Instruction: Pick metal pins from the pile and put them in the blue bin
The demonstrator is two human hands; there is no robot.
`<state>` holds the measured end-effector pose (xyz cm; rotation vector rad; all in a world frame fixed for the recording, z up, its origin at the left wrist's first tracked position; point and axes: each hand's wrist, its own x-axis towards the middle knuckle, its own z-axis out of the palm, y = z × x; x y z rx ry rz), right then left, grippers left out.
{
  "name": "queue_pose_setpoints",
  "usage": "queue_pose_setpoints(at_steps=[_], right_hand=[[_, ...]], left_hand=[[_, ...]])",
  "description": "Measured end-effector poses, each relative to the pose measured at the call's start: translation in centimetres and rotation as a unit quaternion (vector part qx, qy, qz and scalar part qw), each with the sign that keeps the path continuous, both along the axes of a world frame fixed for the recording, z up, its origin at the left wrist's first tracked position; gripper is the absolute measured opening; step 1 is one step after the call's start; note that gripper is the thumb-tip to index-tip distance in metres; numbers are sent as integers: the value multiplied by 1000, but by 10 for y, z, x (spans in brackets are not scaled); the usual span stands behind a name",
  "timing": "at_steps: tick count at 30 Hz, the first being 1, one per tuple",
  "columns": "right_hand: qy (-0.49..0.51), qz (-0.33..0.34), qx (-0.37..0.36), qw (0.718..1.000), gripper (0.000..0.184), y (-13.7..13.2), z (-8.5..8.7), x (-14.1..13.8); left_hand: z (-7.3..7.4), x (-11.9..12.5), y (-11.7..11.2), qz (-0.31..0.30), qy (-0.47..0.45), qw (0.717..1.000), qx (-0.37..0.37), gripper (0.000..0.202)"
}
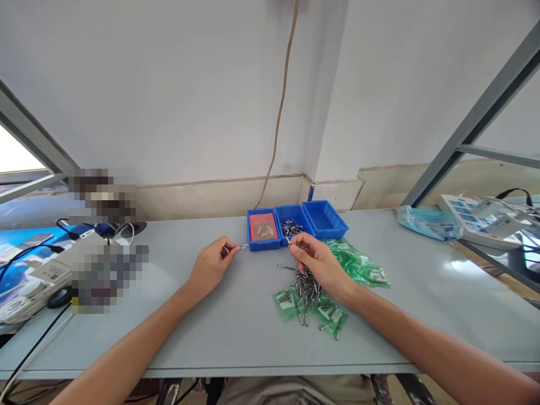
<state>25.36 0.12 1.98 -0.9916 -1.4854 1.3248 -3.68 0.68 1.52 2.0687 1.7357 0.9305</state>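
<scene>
My left hand is closed in a pinch on a small, thin metal pin, left of the blue bins. Over the loose pile, my right hand pinches another small, light-coloured metal piece in front of the middle bin. A heap of grey metal pins lies under and in front of my right hand, partly hidden by it. One pin lies apart at the heap's left. Green plastic bags with pins and white labels lie around the heap.
Three blue bins stand near the wall: the left bin holds a reddish bag, the middle bin metal pins; the right bin is beside them. More green bags lie right. Power strips and cables occupy the left side.
</scene>
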Motion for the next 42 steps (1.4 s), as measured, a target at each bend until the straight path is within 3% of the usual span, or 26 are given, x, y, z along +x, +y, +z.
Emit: queue_pose_setpoints(at_steps=[23,33,42], right_hand=[[-6,-12,-12,1000,36,0,3,-1],[-49,-24,60,997,24,-1,0,1],[-52,-19,72,996,22,0,-1,1]], left_hand=[[-2,-3,2,2,14,1000,-11,27],[-3,-3,3,0,15,1000,0,25],[-3,-3,3,0,16,1000,3,24]])
